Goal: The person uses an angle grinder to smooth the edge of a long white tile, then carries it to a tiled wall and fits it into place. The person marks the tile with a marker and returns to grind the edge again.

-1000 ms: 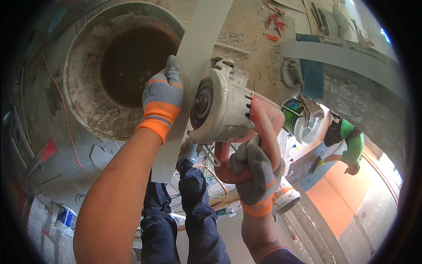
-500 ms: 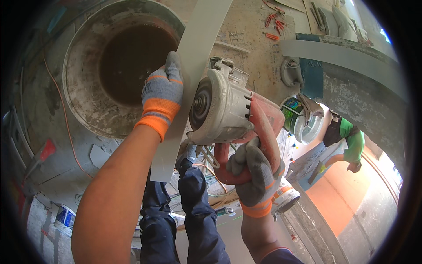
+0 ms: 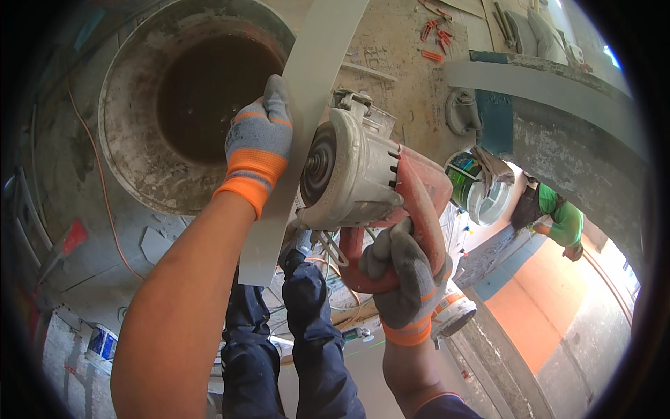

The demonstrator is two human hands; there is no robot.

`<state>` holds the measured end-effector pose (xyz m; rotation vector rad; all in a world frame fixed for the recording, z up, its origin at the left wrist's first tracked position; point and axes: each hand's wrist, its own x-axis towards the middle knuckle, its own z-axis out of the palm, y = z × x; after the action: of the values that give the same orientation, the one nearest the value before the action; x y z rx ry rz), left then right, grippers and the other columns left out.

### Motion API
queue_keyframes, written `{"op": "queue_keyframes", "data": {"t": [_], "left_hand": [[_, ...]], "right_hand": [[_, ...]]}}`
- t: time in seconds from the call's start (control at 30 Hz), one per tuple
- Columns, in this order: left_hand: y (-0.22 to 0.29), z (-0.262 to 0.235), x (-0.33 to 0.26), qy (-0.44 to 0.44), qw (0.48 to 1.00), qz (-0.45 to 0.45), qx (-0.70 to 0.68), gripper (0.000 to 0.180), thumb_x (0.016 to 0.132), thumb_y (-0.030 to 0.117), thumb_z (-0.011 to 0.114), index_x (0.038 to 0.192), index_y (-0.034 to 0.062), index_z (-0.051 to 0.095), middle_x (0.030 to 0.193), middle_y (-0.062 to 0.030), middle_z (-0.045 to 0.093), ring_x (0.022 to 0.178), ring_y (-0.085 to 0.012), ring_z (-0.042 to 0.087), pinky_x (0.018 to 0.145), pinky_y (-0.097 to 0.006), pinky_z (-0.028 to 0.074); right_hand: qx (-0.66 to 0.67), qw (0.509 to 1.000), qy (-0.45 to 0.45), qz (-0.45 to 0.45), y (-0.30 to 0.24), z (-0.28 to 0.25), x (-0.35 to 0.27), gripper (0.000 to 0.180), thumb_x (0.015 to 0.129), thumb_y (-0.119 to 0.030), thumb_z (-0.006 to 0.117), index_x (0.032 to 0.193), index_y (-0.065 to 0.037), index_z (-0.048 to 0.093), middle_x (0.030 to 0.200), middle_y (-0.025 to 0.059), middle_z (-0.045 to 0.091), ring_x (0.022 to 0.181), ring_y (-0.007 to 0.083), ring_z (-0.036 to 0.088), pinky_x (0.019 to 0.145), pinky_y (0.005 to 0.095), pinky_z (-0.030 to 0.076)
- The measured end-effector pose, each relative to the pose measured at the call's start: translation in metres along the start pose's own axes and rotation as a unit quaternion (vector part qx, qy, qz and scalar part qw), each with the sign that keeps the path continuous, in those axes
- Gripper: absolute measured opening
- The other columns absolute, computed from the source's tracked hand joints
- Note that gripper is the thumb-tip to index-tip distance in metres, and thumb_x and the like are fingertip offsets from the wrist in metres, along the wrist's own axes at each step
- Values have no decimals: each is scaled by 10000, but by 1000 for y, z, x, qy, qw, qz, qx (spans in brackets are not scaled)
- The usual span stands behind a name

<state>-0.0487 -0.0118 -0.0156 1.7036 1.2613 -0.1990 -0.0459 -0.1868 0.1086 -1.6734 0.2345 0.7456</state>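
Note:
My left hand (image 3: 258, 140), in a grey and orange work glove, is closed on the left edge of a long, light grey flat strip (image 3: 317, 63), its thumb lying up along the face. The strip slants from the top of the view down toward my legs. My right hand (image 3: 403, 276), gloved the same way, wraps round the rear handle of a red and grey power saw (image 3: 366, 171). The saw's round disc faces the strip, close beside its right edge; whether they touch I cannot tell. Beyond my left hand stands a large round tub (image 3: 129, 157) with murky brown water.
Several red clamps (image 3: 438, 38) lie on the board at the far right of the strip. Another long strip (image 3: 530, 77) rests on a concrete ledge. Buckets (image 3: 481, 185) and a co-worker in green (image 3: 562, 216) are at the right. An orange cord (image 3: 105, 188) trails on the left floor.
The co-worker at the right has shifted, with the arm now drawn in closer to the body. My hands, the strip and the saw have hardly moved.

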Motion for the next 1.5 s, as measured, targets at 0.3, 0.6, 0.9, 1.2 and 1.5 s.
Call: {"op": "queue_keyframes", "data": {"t": [0.3, 0.6, 0.9, 1.2, 1.5], "left_hand": [[-1, 0, 3, -6, 1000, -6, 12, 672, 899, 581, 242, 873, 49, 652, 880, -220, 622, 882, -413, 564, 796, -428, 446], [1, -1, 2, -8, 1000, 0, 6, 642, 902, 569, 263, 902, 57, 651, 900, -207, 625, 895, -404, 564, 800, -418, 447], [0, 1, 3, 2, 1000, -1, -7, 640, 901, 569, 267, 947, 61, 654, 934, -205, 628, 926, -400, 566, 830, -415, 445], [3, 1, 2, 6, 1000, -3, 27, 644, 904, 565, 253, 958, 66, 655, 919, -202, 632, 918, -399, 572, 829, -417, 446], [4, -2, 10, 84, 994, 53, 50, 636, 916, 526, 287, 875, 14, 661, 823, -203, 640, 819, -381, 595, 748, -386, 460]], "right_hand": [[33, 999, 1, 10, 2, 0, -4, 135, 800, -102, 501, 763, 24, 534, 617, 4, 494, 556, 82, 450, 530, 228, 356], [9, 1000, 5, 5, 4, -1, -5, 127, 791, -81, 497, 762, 33, 546, 616, 7, 495, 558, 80, 453, 529, 226, 357], [29, 999, 5, 12, 5, -1, -8, 135, 809, -101, 506, 797, 30, 536, 605, 5, 492, 554, 78, 451, 525, 221, 353], [19, 1000, 20, 5, 7, 0, -10, 150, 820, -121, 507, 800, 24, 539, 618, 9, 501, 553, 82, 452, 520, 221, 351], [-209, 970, 119, -31, 28, -27, -43, 140, 780, -139, 572, 796, 0, 563, 674, 30, 553, 626, 107, 511, 570, 242, 406]]}}
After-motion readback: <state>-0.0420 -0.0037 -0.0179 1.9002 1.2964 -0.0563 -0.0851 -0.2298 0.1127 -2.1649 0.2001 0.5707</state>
